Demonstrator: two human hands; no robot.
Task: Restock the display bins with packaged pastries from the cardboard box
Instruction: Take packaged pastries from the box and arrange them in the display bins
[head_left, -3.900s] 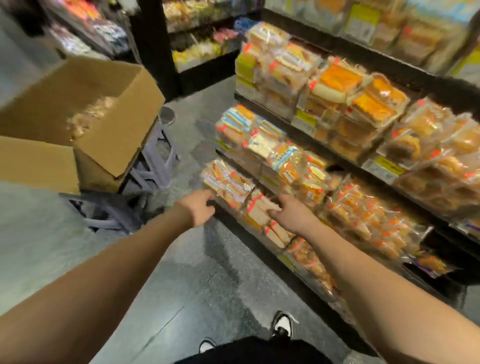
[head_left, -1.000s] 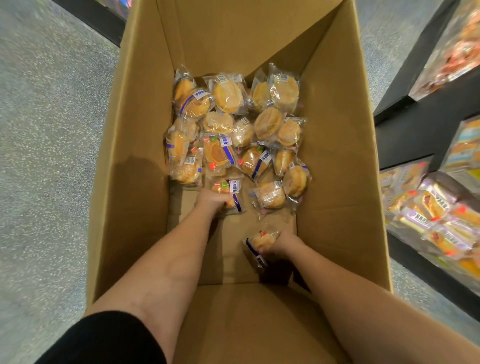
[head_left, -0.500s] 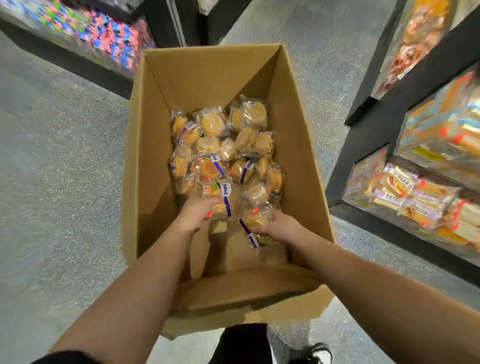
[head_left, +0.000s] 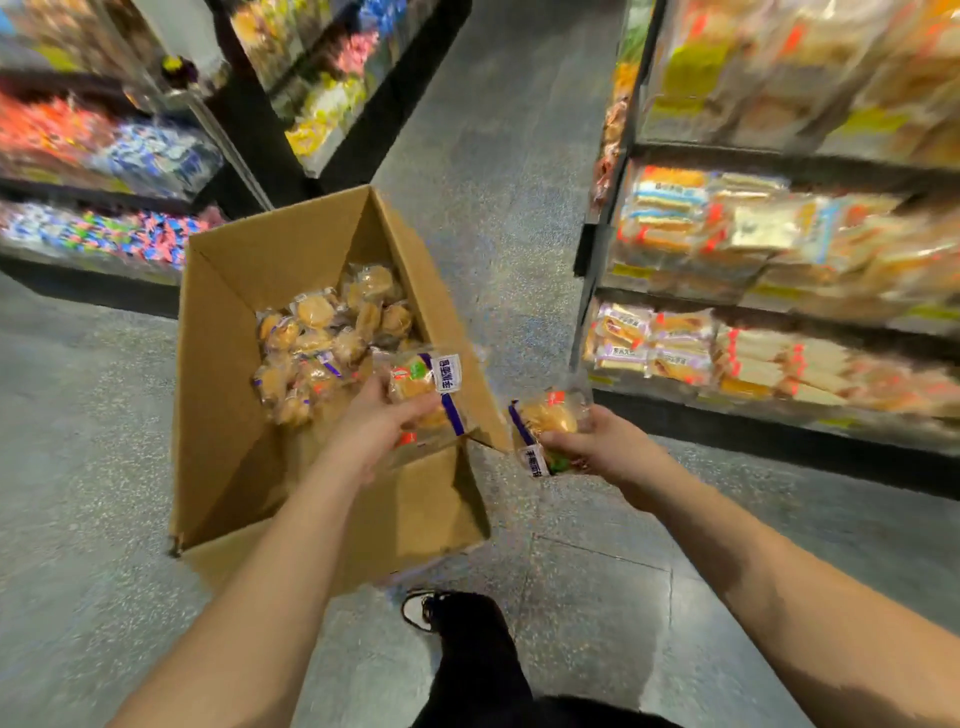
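Many pastries (head_left: 332, 343) in cardboard box (head_left: 223, 395) | one packet per hand

brown cardboard box (head_left: 218, 364); golden pastries (head_left: 332, 332) in clear, blue-striped wrappers; speckled grey floor (head_left: 519, 156).

Both hands (head_left: 384, 421) w/ pastry packs (head_left: 428, 384), over cardboard box (head_left: 223, 415)

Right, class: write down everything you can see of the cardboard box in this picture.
The cardboard box is plain brown corrugated card, tall-walled and open at the top, with flaps folded outward at the near side. It stands tilted in view on the speckled grey floor between the shelves. A heap of wrapped pastries lies at its far end; the near part of its bottom is bare. The left hand holds a packet over its right wall.
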